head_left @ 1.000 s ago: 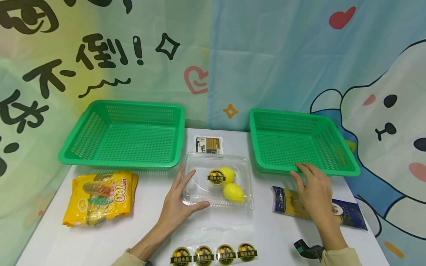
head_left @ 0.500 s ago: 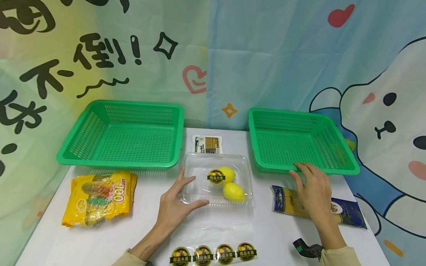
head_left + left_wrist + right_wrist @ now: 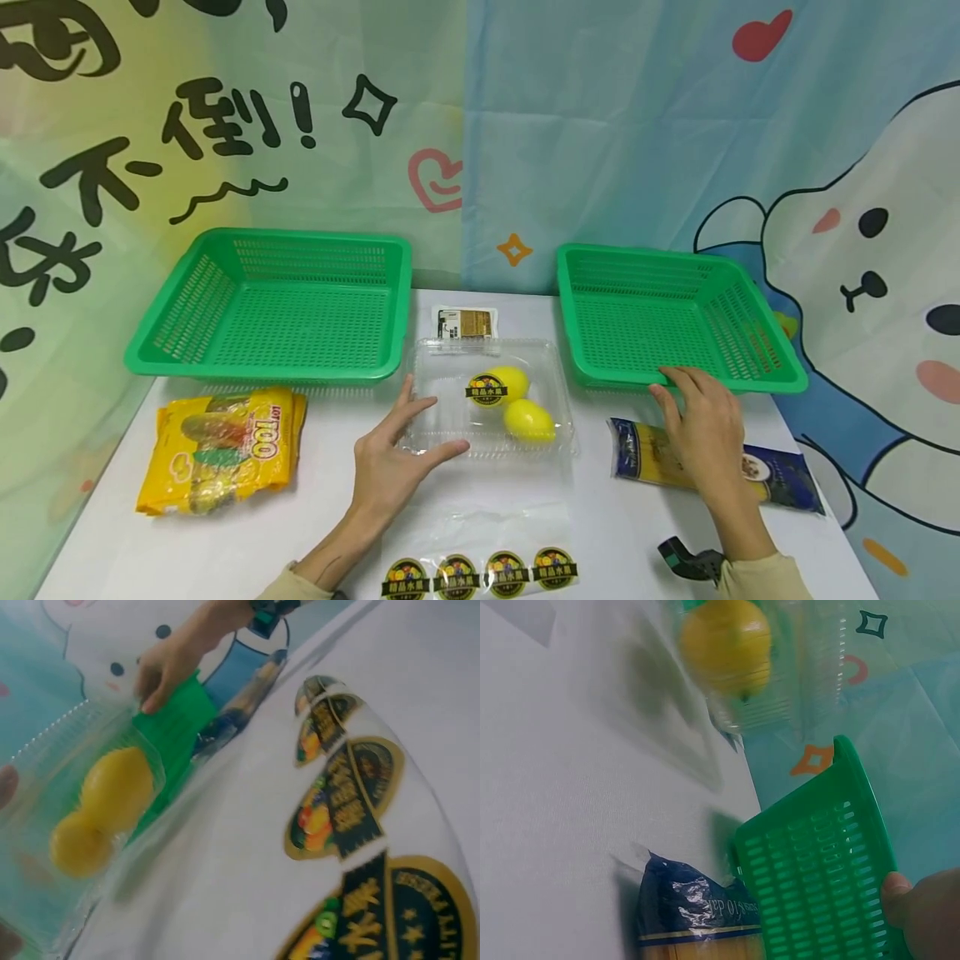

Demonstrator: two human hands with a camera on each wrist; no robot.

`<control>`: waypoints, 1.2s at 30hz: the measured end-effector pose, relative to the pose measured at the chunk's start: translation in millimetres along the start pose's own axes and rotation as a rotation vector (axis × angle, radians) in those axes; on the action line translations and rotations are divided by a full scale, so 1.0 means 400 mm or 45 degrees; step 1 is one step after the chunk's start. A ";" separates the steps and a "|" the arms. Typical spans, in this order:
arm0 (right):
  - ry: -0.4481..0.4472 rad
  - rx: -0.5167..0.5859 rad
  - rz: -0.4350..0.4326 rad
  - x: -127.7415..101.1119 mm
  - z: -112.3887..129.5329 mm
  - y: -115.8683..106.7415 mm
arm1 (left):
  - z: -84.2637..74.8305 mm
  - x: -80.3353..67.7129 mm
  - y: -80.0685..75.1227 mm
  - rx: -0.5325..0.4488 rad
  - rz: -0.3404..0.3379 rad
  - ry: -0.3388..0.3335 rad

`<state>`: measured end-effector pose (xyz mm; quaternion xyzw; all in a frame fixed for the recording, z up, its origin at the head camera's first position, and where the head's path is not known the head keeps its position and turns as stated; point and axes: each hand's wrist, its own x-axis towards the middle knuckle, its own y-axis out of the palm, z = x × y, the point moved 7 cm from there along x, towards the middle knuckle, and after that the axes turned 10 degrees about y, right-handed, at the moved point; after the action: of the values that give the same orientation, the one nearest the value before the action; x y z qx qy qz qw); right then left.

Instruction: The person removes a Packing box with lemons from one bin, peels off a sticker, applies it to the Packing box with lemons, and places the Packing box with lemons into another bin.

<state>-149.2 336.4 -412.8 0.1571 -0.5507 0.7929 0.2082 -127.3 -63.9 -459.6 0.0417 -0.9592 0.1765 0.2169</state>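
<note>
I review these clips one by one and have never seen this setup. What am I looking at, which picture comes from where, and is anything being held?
A person works with bare hands, no machine. The wide picture comes from a head camera; the two blurred close-ups come from wrist cameras. The left hand grips the near left corner of a clear box of lemons. The right hand rests on the rim of the right green basket, above a dark pasta packet. Also on the white table: a left green basket, a yellow bag and a sticker strip.
</note>
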 end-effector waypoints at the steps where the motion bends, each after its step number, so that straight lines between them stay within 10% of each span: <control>1: 0.003 -0.002 0.003 0.000 0.000 0.001 | -0.003 0.001 -0.002 -0.003 -0.010 0.009; 36: 0.005 0.005 -0.034 -0.001 0.005 -0.003 | -0.097 0.109 -0.016 -0.066 -0.068 0.034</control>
<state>-148.4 334.8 -411.2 0.1632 -0.5464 0.7915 0.2197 -150.0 -56.3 -405.9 0.0595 -0.9591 0.1462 0.2352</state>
